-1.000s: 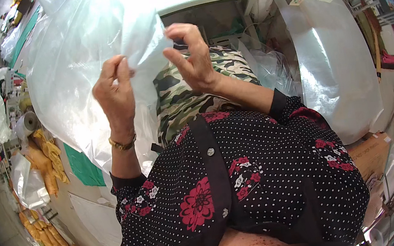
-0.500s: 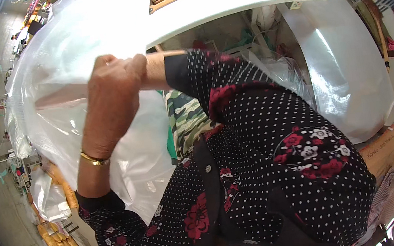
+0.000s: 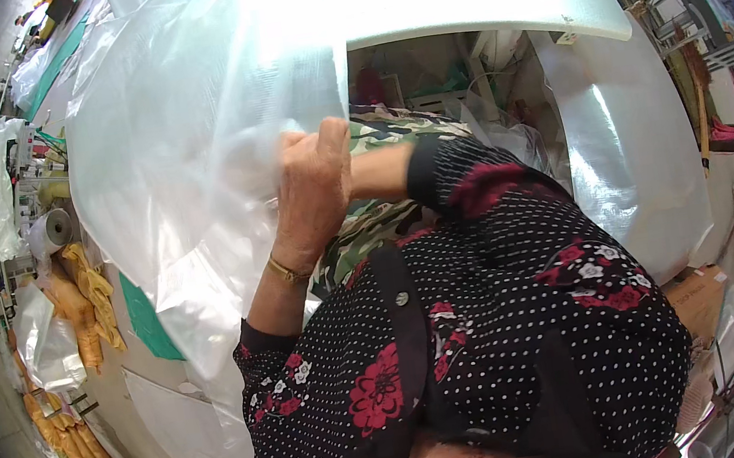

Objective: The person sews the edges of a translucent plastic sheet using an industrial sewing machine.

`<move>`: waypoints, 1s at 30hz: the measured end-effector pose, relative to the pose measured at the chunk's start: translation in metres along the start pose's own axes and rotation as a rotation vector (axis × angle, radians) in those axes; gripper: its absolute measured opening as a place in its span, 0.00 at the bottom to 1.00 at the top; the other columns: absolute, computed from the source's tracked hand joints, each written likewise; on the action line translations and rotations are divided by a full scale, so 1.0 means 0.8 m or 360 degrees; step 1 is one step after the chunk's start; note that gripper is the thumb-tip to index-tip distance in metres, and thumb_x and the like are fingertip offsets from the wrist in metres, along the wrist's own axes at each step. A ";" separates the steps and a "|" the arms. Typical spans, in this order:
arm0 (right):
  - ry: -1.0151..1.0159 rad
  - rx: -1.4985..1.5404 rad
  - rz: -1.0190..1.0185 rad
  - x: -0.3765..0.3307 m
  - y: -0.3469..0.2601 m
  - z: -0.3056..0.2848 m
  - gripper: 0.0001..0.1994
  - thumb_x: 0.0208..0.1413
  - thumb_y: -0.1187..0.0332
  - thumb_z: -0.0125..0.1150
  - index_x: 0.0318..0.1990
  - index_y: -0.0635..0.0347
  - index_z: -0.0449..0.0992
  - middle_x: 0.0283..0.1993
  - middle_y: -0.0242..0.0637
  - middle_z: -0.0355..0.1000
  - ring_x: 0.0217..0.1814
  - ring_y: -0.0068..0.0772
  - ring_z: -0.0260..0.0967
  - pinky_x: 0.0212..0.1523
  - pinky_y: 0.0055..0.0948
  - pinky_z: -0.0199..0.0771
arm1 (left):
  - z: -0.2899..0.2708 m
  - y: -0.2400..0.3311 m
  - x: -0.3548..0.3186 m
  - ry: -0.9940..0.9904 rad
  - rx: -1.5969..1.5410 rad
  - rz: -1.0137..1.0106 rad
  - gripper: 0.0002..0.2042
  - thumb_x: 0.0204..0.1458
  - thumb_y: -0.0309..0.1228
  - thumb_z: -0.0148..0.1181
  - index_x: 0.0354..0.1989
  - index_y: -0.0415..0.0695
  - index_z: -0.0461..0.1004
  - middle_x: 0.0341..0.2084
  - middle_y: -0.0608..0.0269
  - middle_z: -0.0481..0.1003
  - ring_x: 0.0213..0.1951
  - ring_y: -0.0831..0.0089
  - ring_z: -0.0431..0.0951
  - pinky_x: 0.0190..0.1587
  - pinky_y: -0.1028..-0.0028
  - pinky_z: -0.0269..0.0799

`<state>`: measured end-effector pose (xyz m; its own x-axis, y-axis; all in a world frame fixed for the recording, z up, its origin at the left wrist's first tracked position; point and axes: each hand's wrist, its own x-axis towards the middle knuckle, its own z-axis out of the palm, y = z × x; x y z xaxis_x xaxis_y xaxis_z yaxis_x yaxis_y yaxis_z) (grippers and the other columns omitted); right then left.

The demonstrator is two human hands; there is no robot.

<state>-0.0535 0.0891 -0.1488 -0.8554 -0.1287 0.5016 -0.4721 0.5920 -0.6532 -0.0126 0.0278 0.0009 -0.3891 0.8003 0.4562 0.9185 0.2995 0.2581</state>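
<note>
The left hand (image 3: 313, 185) has its grip clamped on a clear plastic bag (image 3: 196, 131); the right hand's grip is hidden behind it, so I cannot tell.

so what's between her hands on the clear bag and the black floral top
In the head view, a folded camouflage-print cloth lies on the lap between the left hand gripping the clear plastic bag and the black floral top.

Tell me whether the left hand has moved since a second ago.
Yes. The left hand, gripping the clear plastic bag, has come up and rightward, closer to the white table edge, and now covers the right hand.
</note>
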 end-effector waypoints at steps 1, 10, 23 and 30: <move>0.0043 -0.0045 0.0003 0.050 0.026 0.004 0.14 0.59 0.59 0.52 0.45 0.58 0.74 0.46 0.44 0.74 0.54 0.43 0.69 0.57 0.39 0.65 | 0.003 0.017 0.013 0.0020 -0.0304 -0.0144 0.03 0.54 0.23 0.56 0.36 0.43 0.71 0.22 0.56 0.72 0.29 0.57 0.73 0.37 0.62 0.66; 0.0076 -0.0220 -0.0394 -0.053 0.019 -0.035 0.11 0.58 0.62 0.52 0.41 0.56 0.75 0.44 0.41 0.74 0.53 0.40 0.69 0.55 0.36 0.66 | 0.018 -0.044 -0.023 0.0106 -0.0151 -0.0113 0.02 0.57 0.24 0.53 0.37 0.41 0.70 0.23 0.50 0.73 0.29 0.48 0.72 0.38 0.59 0.66; -0.0782 -0.0826 0.0243 -0.026 -0.001 -0.219 0.08 0.53 0.64 0.60 0.37 0.55 0.75 0.31 0.36 0.74 0.43 0.40 0.75 0.53 0.34 0.70 | 0.108 -0.053 -0.051 0.0025 -0.0973 -0.0955 0.05 0.64 0.28 0.49 0.41 0.40 0.67 0.25 0.64 0.72 0.29 0.76 0.71 0.38 0.72 0.68; -0.0305 -0.1054 -0.0820 -0.011 0.000 -0.257 0.08 0.56 0.65 0.58 0.43 0.50 0.73 0.49 0.31 0.70 0.60 0.30 0.64 0.70 0.46 0.51 | 0.127 -0.054 -0.044 0.0176 -0.1617 -0.1380 0.07 0.58 0.30 0.61 0.38 0.40 0.71 0.31 0.71 0.73 0.38 0.83 0.72 0.45 0.82 0.68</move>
<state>-0.0022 0.2537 -0.0364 -0.6179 -0.6056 0.5015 -0.6409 0.7574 0.1248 -0.0313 0.0394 -0.1127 -0.8634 0.4896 -0.1222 -0.0660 0.1305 0.9893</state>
